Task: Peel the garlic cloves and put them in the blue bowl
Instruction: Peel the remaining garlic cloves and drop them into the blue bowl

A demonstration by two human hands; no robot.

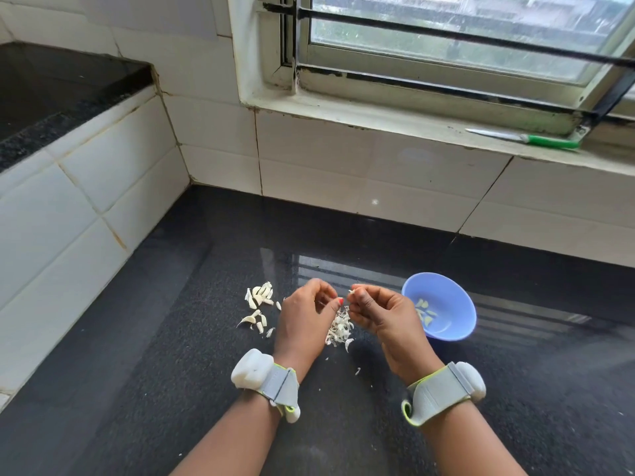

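Note:
Both hands are raised a little above the black counter, fingertips nearly meeting. My right hand [379,312] pinches a small garlic clove [351,292] at its fingertips. My left hand [304,317] has its fingers curled toward that clove; its contact with it is too small to tell. Below the hands lies a heap of papery garlic skins [339,328]. A pile of unpeeled garlic cloves [259,297] sits to the left of my left hand. The blue bowl [450,293] stands just right of my right hand, with several peeled cloves [425,312] inside.
A green-handled knife [529,139] lies on the window sill at the far right. White tiled walls close off the counter [206,389] at the back and left. A raised black ledge [51,94] sits at the upper left. Small skin flakes dot the counter near my wrists.

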